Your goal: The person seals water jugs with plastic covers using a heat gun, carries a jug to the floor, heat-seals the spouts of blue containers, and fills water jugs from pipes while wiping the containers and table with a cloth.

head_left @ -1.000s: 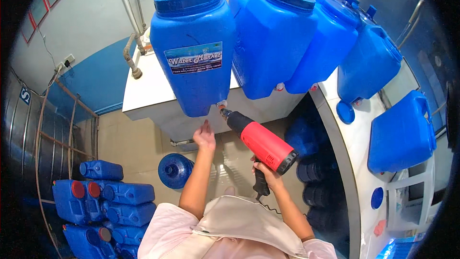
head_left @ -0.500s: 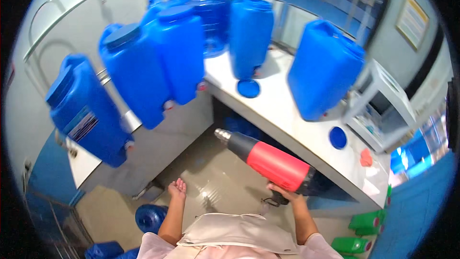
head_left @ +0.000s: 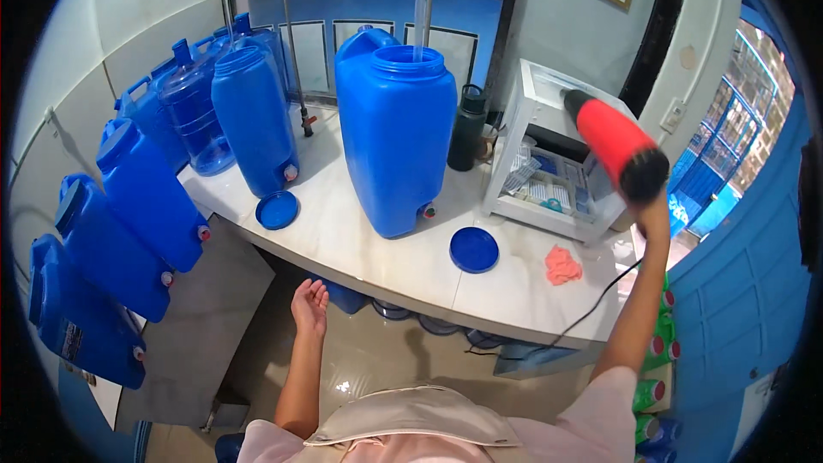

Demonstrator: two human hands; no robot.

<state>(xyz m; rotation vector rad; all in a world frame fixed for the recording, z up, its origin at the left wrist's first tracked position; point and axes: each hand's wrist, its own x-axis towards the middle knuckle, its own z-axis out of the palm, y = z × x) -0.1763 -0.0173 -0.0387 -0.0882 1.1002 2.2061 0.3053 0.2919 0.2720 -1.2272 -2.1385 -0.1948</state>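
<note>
My right hand (head_left: 651, 216) grips a red-and-black heat gun (head_left: 613, 141), raised in front of a white shelf unit (head_left: 542, 225) at the right of the counter (head_left: 403, 270); its cord hangs down. Below it lies a crumpled pink cloth (head_left: 562, 266). My left hand (head_left: 309, 307) is open and empty, palm up, fingers loosely bent, before the counter's front edge. An uncapped blue jug (head_left: 394, 150) with a small tap stands mid-counter, a clear tube above its mouth. Two blue lids (head_left: 474, 249) (head_left: 277, 210) lie on the counter.
Several blue jugs (head_left: 150, 206) and a clear blue bottle (head_left: 193, 111) stand on the left and back counters, with a dark flask (head_left: 469, 129) beside the middle jug. Green containers (head_left: 650, 396) are stacked low at right, near a blue door (head_left: 729, 309) and open doorway (head_left: 711, 154).
My view has turned right toward the side counter. The heat gun has left the tap of the labelled jug and been lifted to the shelf unit. My left hand stays open.
</note>
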